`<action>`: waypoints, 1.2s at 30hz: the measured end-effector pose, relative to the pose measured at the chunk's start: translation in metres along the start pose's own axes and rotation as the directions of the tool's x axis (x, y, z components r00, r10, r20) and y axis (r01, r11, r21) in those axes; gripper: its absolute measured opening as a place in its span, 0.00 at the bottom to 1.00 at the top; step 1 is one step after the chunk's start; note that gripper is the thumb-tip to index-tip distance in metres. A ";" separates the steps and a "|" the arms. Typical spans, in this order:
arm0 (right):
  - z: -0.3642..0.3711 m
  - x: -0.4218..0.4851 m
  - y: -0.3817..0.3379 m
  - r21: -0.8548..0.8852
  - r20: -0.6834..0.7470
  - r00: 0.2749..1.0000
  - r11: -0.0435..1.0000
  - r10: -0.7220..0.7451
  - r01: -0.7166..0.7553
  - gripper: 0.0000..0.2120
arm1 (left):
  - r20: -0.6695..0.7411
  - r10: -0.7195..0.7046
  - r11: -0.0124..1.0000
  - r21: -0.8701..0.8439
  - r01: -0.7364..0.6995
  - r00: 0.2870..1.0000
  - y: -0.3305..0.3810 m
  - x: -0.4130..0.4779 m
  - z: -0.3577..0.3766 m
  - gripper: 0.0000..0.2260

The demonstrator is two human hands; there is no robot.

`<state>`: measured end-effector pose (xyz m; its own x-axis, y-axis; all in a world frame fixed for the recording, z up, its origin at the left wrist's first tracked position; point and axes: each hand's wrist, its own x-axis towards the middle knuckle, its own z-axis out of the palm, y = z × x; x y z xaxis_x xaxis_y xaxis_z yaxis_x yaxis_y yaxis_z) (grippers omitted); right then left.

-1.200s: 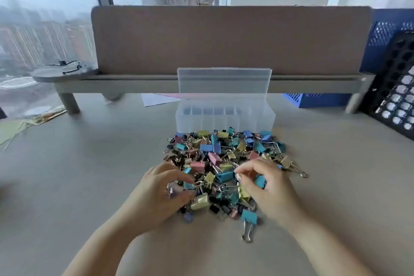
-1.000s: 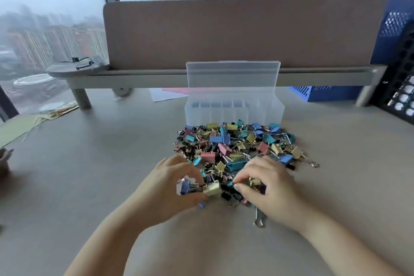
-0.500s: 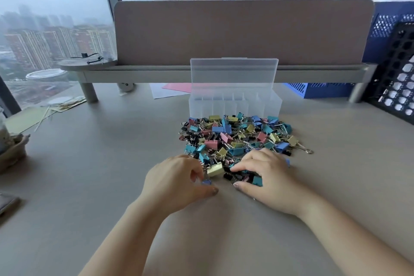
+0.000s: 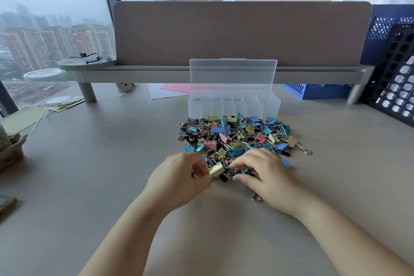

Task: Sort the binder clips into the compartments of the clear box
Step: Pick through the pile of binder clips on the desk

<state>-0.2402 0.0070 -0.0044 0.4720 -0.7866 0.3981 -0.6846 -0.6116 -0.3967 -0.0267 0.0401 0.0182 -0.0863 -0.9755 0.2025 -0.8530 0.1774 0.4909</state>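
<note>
Pastel and black metal binder clips [image 4: 235, 136] sit in a heap mid-frame, right up against the front of the clear plastic compartment box [image 4: 233, 105], whose lid stands open. Left hand [image 4: 179, 177] pinches a pale yellow binder clip [image 4: 216, 169] at the heap's near edge. Right hand [image 4: 266, 175] curls over the clips beside it and hides them, so can't tell if it's got one. Box dividers look hazy.

Binder clips [image 4: 237, 136] are lying heaped mid-frame on the bench [image 4: 107, 175], just below the clear box [image 4: 234, 107], which is sitting before a divider panel [image 4: 224, 33]. The left hand [image 4: 179, 177] and right hand [image 4: 266, 177] are resting side by side at the heap's lower edge.
</note>
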 end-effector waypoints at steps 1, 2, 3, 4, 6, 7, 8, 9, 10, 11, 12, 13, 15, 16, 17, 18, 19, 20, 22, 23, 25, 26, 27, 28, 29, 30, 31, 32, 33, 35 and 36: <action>-0.002 0.000 -0.001 0.072 -0.019 0.999 0.997 0.036 -0.035 0.09 | 0.001 -0.007 1.000 -0.018 0.007 1.000 0.000 0.000 0.000 0.03; -0.005 -0.001 -0.002 0.148 -0.043 0.996 0.986 0.081 -0.074 0.09 | 0.006 -0.006 1.000 -0.011 0.006 1.000 0.001 0.000 -0.001 0.04; -0.007 -0.001 -0.002 0.222 -0.065 0.989 0.968 0.132 -0.115 0.08 | 0.012 0.003 1.000 0.014 -0.003 1.000 0.001 -0.001 -0.001 0.06; -0.009 -0.001 -0.003 0.300 -0.085 0.979 0.942 0.185 -0.152 0.09 | 0.019 0.016 0.999 0.045 -0.017 1.000 0.000 -0.002 -0.002 0.08; -0.012 -0.001 -0.004 0.458 -0.097 0.953 0.863 0.288 -0.215 0.12 | 0.028 0.024 0.994 0.109 -0.027 0.999 0.000 -0.005 -0.005 0.12; -0.014 -0.001 -0.003 0.517 -0.089 0.940 0.822 0.330 -0.239 0.13 | 0.029 0.011 0.990 0.137 -0.015 1.000 0.001 -0.005 -0.006 0.13; -0.016 -0.001 -0.004 0.557 -0.073 0.928 0.787 0.364 -0.265 0.14 | 0.028 -0.010 0.987 0.163 0.005 1.000 0.002 -0.006 -0.006 0.14; -0.017 -0.001 -0.005 0.585 -0.053 0.918 0.757 0.394 -0.291 0.14 | 0.027 -0.036 0.983 0.182 0.031 0.999 0.003 -0.006 -0.006 0.15; -0.018 0.000 -0.005 0.615 -0.032 0.907 0.724 0.420 -0.313 0.14 | 0.026 -0.062 0.979 0.195 0.056 0.998 0.003 -0.006 -0.006 0.16; -0.018 0.000 -0.005 0.652 -0.013 0.896 0.684 0.443 -0.328 0.13 | 0.027 -0.085 0.977 0.200 0.078 0.996 0.004 -0.006 -0.006 0.16; -0.019 0.001 -0.007 0.692 0.004 0.884 0.637 0.467 -0.339 0.13 | 0.030 -0.100 0.976 0.199 0.092 0.994 0.005 -0.006 -0.006 0.15; -0.020 0.002 -0.008 0.743 0.025 0.871 0.574 0.491 -0.345 0.13 | 0.035 -0.109 0.975 0.197 0.100 0.993 0.006 -0.006 -0.006 0.15; -0.022 0.004 -0.011 0.872 0.104 0.844 0.359 0.527 -0.332 0.13 | 0.045 -0.116 0.976 0.191 0.105 0.992 0.008 -0.006 -0.006 0.12; -0.023 0.005 -0.012 0.918 0.161 0.826 0.226 0.541 -0.327 0.13 | 0.050 -0.118 0.977 0.187 0.106 0.992 0.010 -0.006 -0.006 0.11; -0.024 0.005 -0.011 0.939 0.218 0.804 0.106 0.553 -0.327 0.13 | 0.055 -0.116 0.977 0.185 0.105 0.992 0.010 -0.006 -0.006 0.09; -0.025 0.005 -0.010 0.944 0.268 0.783 0.010 0.561 -0.330 0.12 | 0.058 -0.113 0.977 0.186 0.100 0.992 0.010 -0.007 -0.005 0.08; -0.026 0.005 -0.009 0.938 0.311 0.763 -0.053 0.567 -0.343 0.11 | 0.060 -0.107 0.978 0.188 0.094 0.992 0.010 -0.007 -0.005 0.07; -0.028 0.005 -0.008 0.926 0.340 0.745 -0.070 0.574 -0.370 0.08 | 0.059 -0.100 0.980 0.178 0.088 0.993 0.008 -0.006 -0.005 0.06; -0.030 0.004 -0.008 0.885 0.308 0.745 0.108 0.592 -0.452 0.06 | 0.055 -0.090 0.993 0.076 0.085 0.994 0.005 -0.005 -0.005 0.06; -0.030 0.003 -0.009 0.812 0.242 0.773 0.314 0.587 -0.492 0.07 | 0.062 -0.094 0.994 -0.041 0.096 0.994 0.005 -0.004 -0.006 0.05; -0.027 0.000 -0.010 0.515 0.105 0.870 0.722 0.482 -0.463 0.08 | 0.136 -0.146 0.913 -0.362 0.186 0.980 0.010 -0.004 -0.010 0.04; -0.025 -0.001 -0.010 0.369 0.085 0.904 0.830 0.418 -0.418 0.08 | 0.207 -0.172 0.817 -0.516 0.257 0.963 0.014 -0.004 -0.012 0.04; -0.023 -0.002 -0.010 0.270 0.091 0.919 0.879 0.384 -0.394 0.09 | 0.284 -0.180 0.700 -0.635 0.325 0.942 0.018 -0.005 -0.013 0.03; -0.022 -0.003 -0.009 0.203 0.104 0.922 0.900 0.372 -0.386 0.11 | 0.352 -0.167 0.578 -0.721 0.381 0.921 0.021 -0.006 -0.014 0.02; -0.022 -0.004 -0.008 0.159 0.118 0.921 0.909 0.371 -0.386 0.13 | 0.401 -0.148 0.459 -0.782 0.422 0.904 0.024 -0.007 -0.015 0.01; -0.022 -0.004 -0.008 0.125 0.131 0.919 0.914 0.371 -0.386 0.14 | 0.435 -0.132 0.340 -0.824 0.453 0.891 0.026 -0.007 -0.015 0.02; -0.022 -0.005 -0.008 0.093 0.140 0.918 0.918 0.372 -0.386 0.15 | 0.458 -0.120 0.222 -0.852 0.474 0.881 0.028 -0.006 -0.015 0.03; -0.022 -0.005 -0.007 0.059 0.144 0.919 0.924 0.367 -0.378 0.15 | 0.476 -0.113 0.106 -0.867 0.487 0.872 0.029 -0.006 -0.015 0.04; -0.023 -0.005 -0.007 0.020 0.147 0.920 0.929 0.362 -0.369 0.15 | 0.492 -0.110 0.005 -0.869 0.496 0.864 0.029 -0.005 -0.014 0.05; -0.023 -0.006 -0.009 -0.027 0.151 0.923 0.935 0.354 -0.354 0.14 | 0.523 -0.098 -0.113 -0.851 0.513 0.847 0.028 -0.003 -0.012 0.08; -0.023 -0.006 -0.010 -0.034 0.157 0.923 0.936 0.352 -0.351 0.13 | 0.533 -0.089 -0.131 -0.843 0.521 0.841 0.027 -0.002 -0.010 0.09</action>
<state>-0.2493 0.0196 0.0163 0.2820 -0.9544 0.0978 -0.8253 -0.2933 -0.4825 -0.0447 0.0476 0.0394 -0.2717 -0.9058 -0.3251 0.5008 -0.4215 0.7560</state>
